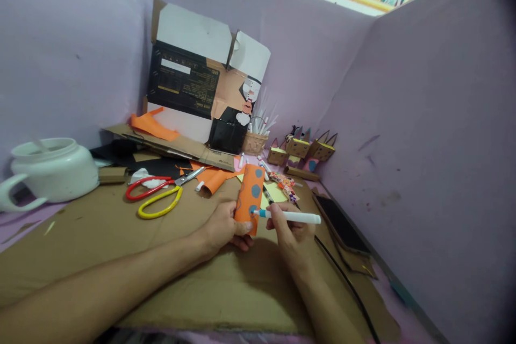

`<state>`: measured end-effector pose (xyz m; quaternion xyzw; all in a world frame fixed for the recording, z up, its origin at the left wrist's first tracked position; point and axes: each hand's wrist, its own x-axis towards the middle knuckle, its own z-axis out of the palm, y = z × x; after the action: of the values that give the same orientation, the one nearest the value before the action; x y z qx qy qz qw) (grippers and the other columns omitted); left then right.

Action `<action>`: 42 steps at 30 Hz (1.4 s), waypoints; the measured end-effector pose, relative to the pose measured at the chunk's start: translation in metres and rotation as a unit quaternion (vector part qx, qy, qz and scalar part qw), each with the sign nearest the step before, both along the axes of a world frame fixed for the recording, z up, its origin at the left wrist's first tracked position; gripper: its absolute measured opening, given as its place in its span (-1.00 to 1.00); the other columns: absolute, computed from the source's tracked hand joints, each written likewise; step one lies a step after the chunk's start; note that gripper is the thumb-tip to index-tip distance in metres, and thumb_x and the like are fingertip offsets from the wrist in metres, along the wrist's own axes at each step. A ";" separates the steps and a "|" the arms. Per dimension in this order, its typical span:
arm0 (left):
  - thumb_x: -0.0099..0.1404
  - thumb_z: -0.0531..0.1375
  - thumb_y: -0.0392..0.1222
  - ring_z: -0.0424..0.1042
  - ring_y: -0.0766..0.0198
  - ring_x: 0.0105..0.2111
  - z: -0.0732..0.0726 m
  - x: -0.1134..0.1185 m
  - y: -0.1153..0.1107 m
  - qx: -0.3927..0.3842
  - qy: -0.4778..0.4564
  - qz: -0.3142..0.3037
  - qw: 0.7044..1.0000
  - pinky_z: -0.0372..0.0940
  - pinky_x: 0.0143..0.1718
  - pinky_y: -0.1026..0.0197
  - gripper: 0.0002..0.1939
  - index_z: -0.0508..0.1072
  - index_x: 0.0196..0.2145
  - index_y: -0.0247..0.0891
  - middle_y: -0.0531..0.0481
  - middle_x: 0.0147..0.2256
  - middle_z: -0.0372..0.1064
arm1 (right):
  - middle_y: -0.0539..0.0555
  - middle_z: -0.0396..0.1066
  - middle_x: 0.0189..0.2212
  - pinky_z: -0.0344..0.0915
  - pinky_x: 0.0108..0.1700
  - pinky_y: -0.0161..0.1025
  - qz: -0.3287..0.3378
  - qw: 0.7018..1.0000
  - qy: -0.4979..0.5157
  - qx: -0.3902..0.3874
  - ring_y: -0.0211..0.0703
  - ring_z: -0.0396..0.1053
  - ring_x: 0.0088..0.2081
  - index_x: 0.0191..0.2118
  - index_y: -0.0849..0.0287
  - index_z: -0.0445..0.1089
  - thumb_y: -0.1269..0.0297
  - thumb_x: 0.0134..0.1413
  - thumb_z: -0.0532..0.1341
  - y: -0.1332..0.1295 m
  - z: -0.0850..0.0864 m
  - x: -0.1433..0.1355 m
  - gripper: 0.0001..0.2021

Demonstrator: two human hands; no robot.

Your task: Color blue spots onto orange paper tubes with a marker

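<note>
An orange paper tube (249,193) with blue-grey spots stands tilted above the cardboard sheet (193,285). My left hand (226,228) is closed around its lower end, thumb across the front. Between the fingers of my right hand (292,231) is a white felt-tip marker (296,217) with a blue collar. Its tip meets a blue spot low on the tube. Some spots are filled in; others at the left edge show only as outlines. Scissors (161,193) with one red and one yellow handle lie to the left.
A white mug-like pot (56,166) stands at the left. Behind are a flattened printed carton (181,80), orange paper scraps (155,123), a basket of markers (255,142) and small cardboard figures with pointed ears (298,146). A dark phone (342,226) and black cable (346,285) lie at the right.
</note>
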<state>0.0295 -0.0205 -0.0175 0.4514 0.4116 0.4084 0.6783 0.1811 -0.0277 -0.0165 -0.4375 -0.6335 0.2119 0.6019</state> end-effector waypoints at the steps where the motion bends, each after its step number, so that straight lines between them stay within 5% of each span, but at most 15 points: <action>1: -0.14 0.37 -0.18 0.44 0.29 -0.61 0.000 0.000 0.000 0.000 0.000 0.000 1.000 0.36 -0.61 0.28 -0.56 0.31 -0.31 -0.34 0.00 -0.51 0.42 | -0.05 0.31 -0.73 0.21 -0.62 -0.37 0.002 1.000 0.003 -0.002 -0.29 0.28 -0.68 -0.50 0.22 0.42 0.14 0.11 0.18 -0.001 0.001 0.000 -0.72; 23: -0.14 0.37 -0.18 0.42 0.30 -0.61 0.000 0.000 0.000 0.007 -0.002 -0.003 1.000 0.36 -0.61 0.28 -0.58 0.31 -0.34 -0.33 0.02 -0.53 0.40 | -0.04 0.32 -0.71 0.25 -0.60 -0.36 0.012 1.000 -0.018 0.012 -0.29 0.30 -0.66 -0.49 0.21 0.42 0.17 0.13 0.18 0.000 -0.001 0.003 -0.74; 31: -0.14 0.38 -0.16 0.43 0.30 -0.59 0.000 0.000 0.000 0.006 -0.004 -0.002 1.000 0.36 -0.60 0.28 -0.56 0.29 -0.32 -0.31 0.03 -0.51 0.39 | -0.04 0.33 -0.71 0.27 -0.55 -0.32 -0.048 0.997 -0.006 0.055 -0.27 0.30 -0.63 -0.51 0.20 0.42 0.17 0.14 0.17 0.002 0.002 0.005 -0.72; 42: -0.14 0.36 -0.17 0.42 0.31 -0.61 0.002 0.000 -0.001 0.002 -0.001 0.002 1.000 0.35 -0.61 0.29 -0.57 0.30 -0.33 -0.33 0.04 -0.53 0.39 | -0.04 0.33 -0.72 0.24 -0.62 -0.37 -0.005 1.000 0.002 0.007 -0.28 0.30 -0.67 -0.48 0.22 0.42 0.17 0.10 0.19 0.000 0.001 0.001 -0.75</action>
<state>0.0298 -0.0212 -0.0152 0.4518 0.4111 0.4107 0.6770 0.1820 -0.0275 -0.0154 -0.4359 -0.6320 0.2051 0.6070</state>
